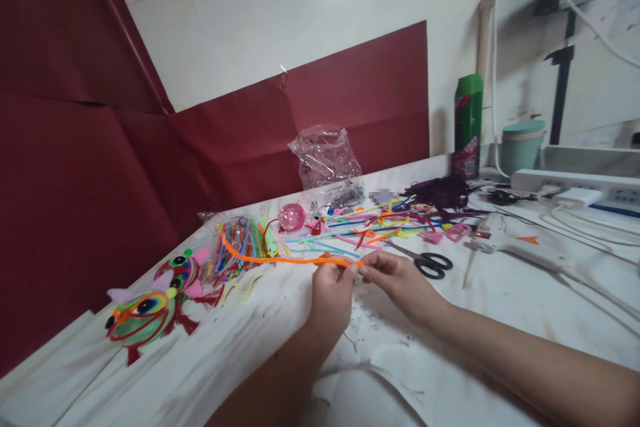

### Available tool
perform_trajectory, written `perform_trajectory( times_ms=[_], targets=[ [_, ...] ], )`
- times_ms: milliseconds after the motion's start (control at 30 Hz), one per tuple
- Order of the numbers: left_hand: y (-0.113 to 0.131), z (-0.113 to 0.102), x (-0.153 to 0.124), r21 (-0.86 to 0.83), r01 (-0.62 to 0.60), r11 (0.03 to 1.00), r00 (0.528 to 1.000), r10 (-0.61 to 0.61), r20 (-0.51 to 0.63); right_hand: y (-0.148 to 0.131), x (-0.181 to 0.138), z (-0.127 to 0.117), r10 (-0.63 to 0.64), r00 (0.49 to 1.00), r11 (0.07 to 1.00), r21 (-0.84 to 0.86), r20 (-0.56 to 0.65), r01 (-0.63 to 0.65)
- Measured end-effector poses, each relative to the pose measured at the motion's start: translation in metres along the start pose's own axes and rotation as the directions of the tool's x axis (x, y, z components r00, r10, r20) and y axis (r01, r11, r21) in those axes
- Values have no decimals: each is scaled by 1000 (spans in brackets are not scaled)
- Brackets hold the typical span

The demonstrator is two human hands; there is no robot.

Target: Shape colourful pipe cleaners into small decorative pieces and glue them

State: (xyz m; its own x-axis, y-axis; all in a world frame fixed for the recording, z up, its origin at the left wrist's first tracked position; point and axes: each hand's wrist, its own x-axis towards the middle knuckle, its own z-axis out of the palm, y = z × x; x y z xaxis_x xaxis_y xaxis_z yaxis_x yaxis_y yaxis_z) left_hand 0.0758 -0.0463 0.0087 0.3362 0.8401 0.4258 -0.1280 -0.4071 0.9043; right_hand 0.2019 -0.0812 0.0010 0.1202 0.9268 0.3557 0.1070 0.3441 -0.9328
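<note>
Dark red sheeting covers the lower wall behind a white tabletop. Over it, the left hand and right hand meet, the fingertips of both pinched on one end of an orange pipe cleaner; its free length runs leftward, curving upward. Judged light, fuzzy, not slippery, easily bent yet shape-holding, unlikely to break. Advised hold: fingertip pinch near an end; the loose length would probably sway.
</note>
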Motion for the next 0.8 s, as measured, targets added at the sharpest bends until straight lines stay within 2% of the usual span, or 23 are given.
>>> perform_trajectory(
  times_ms=[100,200,367,433,500,567,600,700,800],
  targets=[
    [1,1,-1,34,0,999,1000,1,-23,1,-2,0,-35,999,998,-58,-5,35],
    [4,-2,2,132,36,991,999,-37,0,2,-1,-3,-107,994,983,-146,16,108],
    [9,-7,7,317,114,941,988,-142,65,2,2,-11,-166,979,894,-401,118,200],
    [11,-10,8,400,84,913,982,-143,121,1,3,-16,-143,973,860,-464,182,213],
    [13,-13,8,445,32,895,961,-149,231,-1,3,-20,-107,960,854,-471,258,222],
    [14,-16,9,412,3,911,942,-141,305,-3,3,-21,-64,955,891,-414,289,185],
    [14,-16,10,370,0,929,945,-120,304,-4,3,-21,-41,960,923,-357,278,143],
    [12,-13,8,163,8,987,983,-38,181,-6,4,-15,26,980,995,-103,197,-5],
    [7,-5,3,9,16,1000,999,-16,46,-4,2,-8,62,990,991,107,125,-75]
  ],
)
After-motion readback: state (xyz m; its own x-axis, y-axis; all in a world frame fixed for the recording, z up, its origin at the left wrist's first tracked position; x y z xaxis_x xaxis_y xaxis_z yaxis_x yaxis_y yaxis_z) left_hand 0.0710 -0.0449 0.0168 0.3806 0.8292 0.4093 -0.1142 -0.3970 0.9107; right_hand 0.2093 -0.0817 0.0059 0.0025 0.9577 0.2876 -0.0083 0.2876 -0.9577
